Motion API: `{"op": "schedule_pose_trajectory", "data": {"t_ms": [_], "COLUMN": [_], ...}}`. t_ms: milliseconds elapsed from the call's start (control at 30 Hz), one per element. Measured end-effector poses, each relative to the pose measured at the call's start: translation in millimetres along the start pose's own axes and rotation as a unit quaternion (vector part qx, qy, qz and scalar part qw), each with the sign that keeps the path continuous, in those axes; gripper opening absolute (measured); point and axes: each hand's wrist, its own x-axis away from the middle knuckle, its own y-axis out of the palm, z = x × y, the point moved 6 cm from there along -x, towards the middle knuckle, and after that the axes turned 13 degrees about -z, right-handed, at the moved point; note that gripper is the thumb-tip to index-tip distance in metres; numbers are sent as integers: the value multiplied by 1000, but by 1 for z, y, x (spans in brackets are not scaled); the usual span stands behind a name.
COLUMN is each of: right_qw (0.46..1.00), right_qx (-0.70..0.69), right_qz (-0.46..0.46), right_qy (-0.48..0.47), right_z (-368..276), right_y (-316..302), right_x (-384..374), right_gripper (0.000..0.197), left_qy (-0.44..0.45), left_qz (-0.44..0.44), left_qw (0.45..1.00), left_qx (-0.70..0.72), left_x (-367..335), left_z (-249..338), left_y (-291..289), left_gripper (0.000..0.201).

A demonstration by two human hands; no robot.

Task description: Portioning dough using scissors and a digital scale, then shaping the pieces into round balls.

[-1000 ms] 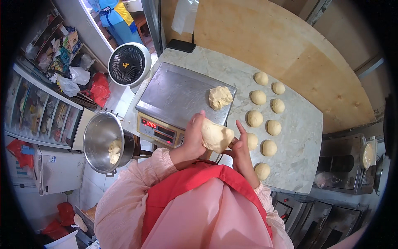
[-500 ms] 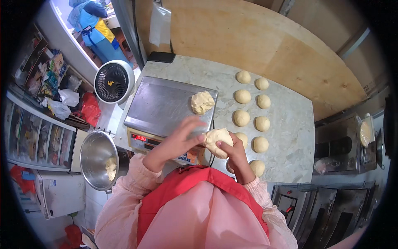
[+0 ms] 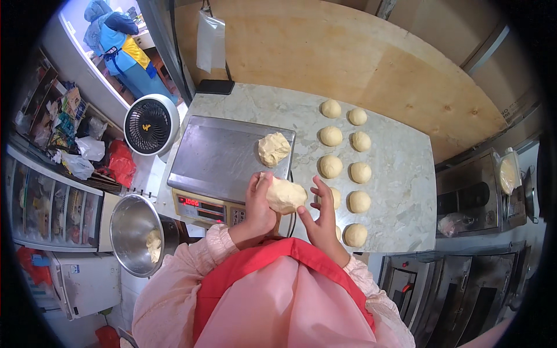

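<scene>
Matt dough (image 3: 284,195), scale plate (image 3: 214,153) — smooth, shiny metal

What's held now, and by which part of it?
A lump of dough, held at its left end by the left hand. The right hand is spread open, thumb tip at the dough's right end; contact unclear.

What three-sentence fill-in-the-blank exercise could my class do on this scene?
The pale, irregular dough piece is gripped by the ____ hand.
Smooth, round, pale dough balls form ____ columns on the grey marbled table.
The person's plain cloth apron is coloured ____.

Missing words: left; two; red.
</scene>
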Motion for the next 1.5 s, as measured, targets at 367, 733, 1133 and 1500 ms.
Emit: {"op": "schedule_pose_trajectory", "data": {"t_ms": [367,733,1133,1500], "right_qw": [941,933,987,991], "right_qx": [-325,-291,-115,-97], "right_qz": [65,-204,-101,11], "right_qy": [-72,54,39,-87], "right_z": [0,0,-18,-11], "right_y": [10,13,-23,13], "right_x": [-8,-29,-30,-8], "right_gripper": [58,64,70,95], "left_qy": [-283,-458,-313,-222], "left_qz": [-163,-270,-246,-163], "left_qw": [929,790,897,912], "left_qx": [174,305,193,305], "left_x": [-1,14,-5,-13], "left_z": [-28,-25,-35,-24], "left_y": [39,54,30,37], "left_gripper": [21,54,31,12]}}
